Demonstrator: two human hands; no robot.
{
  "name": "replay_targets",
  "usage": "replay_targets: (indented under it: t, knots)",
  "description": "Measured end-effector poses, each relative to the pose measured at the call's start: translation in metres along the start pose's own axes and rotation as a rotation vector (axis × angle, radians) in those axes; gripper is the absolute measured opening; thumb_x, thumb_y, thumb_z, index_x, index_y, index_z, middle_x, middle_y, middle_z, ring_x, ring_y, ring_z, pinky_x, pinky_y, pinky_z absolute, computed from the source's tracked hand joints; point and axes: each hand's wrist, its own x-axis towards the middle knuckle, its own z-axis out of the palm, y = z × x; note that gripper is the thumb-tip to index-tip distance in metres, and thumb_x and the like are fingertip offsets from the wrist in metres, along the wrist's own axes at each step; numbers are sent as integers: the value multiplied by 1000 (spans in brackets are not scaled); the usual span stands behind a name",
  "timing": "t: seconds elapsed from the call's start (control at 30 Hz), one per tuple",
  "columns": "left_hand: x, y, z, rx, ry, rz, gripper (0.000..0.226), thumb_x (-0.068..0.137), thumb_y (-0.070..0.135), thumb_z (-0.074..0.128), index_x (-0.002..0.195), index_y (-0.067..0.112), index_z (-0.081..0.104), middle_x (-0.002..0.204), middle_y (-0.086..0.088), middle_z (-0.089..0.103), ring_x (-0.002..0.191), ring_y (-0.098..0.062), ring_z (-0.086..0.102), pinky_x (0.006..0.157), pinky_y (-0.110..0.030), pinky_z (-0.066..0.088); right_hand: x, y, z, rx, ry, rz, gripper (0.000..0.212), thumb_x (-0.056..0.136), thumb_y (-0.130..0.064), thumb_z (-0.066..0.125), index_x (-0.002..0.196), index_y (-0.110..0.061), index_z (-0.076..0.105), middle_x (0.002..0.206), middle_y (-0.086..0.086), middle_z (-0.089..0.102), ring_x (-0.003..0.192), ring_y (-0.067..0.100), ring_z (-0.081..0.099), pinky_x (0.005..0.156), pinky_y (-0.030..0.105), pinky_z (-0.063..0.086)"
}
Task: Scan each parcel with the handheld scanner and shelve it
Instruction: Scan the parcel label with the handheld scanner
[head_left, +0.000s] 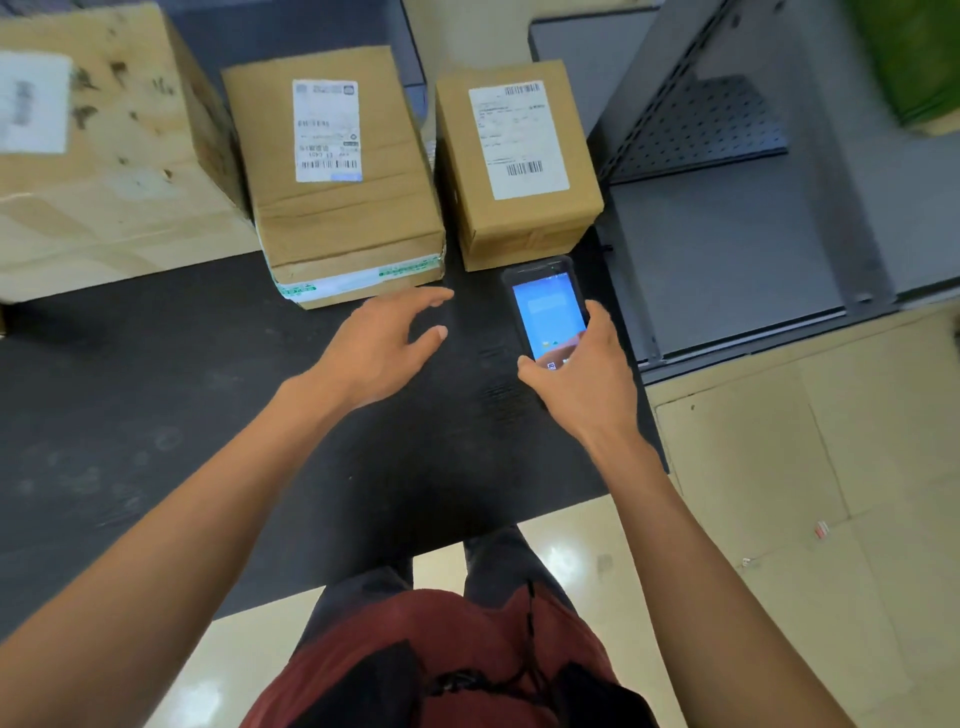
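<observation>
1. Right-hand grip first: the right hand (576, 374) has its thumb and fingers curled round the lower half of the handheld scanner (545, 312), whose blue screen is lit and faces up. Whether the device is lifted or lying flat on the counter (156, 389) I cannot tell from the head view.

2. Left hand (384, 345) hovers over the dark counter with fingers loosely spread and holds nothing; it points toward the near edge of the middle parcel (332, 176).

3. Three cardboard parcels sit along the far side of the counter. The small parcel (519, 161) on the right is just beyond the scanner's far end, and its white label, barcodes at the top and bottom, faces up. The middle parcel also has an upward label with a barcode near its lower edge. The large parcel (93, 156) at far left is blurred, its label unreadable.

4. My read is that the step in hand is the first scan, most likely of the small parcel, since the scanner's nose is nearly touching it.

5. To do it well, I'd raise the scanner's far end clear of the box side and aim it down at one barcode only, so the beam does not catch the second code on the same label.

6. The free left hand could steady the box, then be ready to lift it.

7. Grey metal shelving (727, 244) stands just to the right of the counter, so the carry afterwards looks short.
</observation>
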Motion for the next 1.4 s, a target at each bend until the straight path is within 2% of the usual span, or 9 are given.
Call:
replay_targets:
  t: [0.1,0.2,0.33,0.47,0.7,0.83,1.0,1.4]
  knots:
    - [28,14,-4,39,41,51,45,101,31,57,145,24,52,142,-1,59,132,-21,50,109,-38,42,16,-7,-28,-20,23,-6,98,75,-49,79,152,-19,25,131,1,52,113,19,57,80,35,53]
    - [55,25,-4,91,84,92,45,100,27,58,144,20,53,145,-4,56,136,-25,45,111,-38,37,31,-14,-51,-30,14,6,98,74,-51,76,152,-19,26,123,-2,57,109,18,58,87,45,56]
    - [87,34,3,207,83,90,49,98,28,59,145,20,51,155,-6,44,145,-29,34,112,-55,36,48,-21,-69,-43,-2,10,92,72,-49,75,147,-17,32,117,-4,59,109,18,57,89,47,55]
    - [108,33,12,346,32,57,54,98,31,56,149,22,43,161,-8,32,151,-32,22,113,-58,30,62,-26,-77,-65,-43,25,91,72,-51,74,146,-16,33,120,-1,62,113,23,58,91,47,53]
    - [116,25,24,486,-12,34,59,96,36,56,149,20,37,160,-11,30,148,-33,29,114,-58,27,73,-35,-77,-80,-84,34,83,69,-50,73,136,-12,42,110,-1,64,104,22,59,80,39,52]
    - [116,22,27,502,-2,38,61,96,37,56,150,20,37,162,-11,27,146,-32,33,116,-58,24,73,-40,-74,-107,-114,31,68,66,-51,74,118,-16,49,103,0,61,92,22,60,77,42,57]
    - [117,21,29,508,3,40,62,96,39,56,151,20,36,163,-10,25,146,-32,33,116,-58,23,73,-44,-73,-128,-113,37,64,63,-52,74,110,-16,50,92,-5,56,86,22,60,76,44,58]
    - [115,15,29,500,0,63,64,95,39,59,152,20,36,162,-11,27,145,-34,34,116,-59,22,68,-47,-70,-122,-125,45,62,62,-53,73,106,-17,50,97,-1,59,85,22,61,72,41,56]
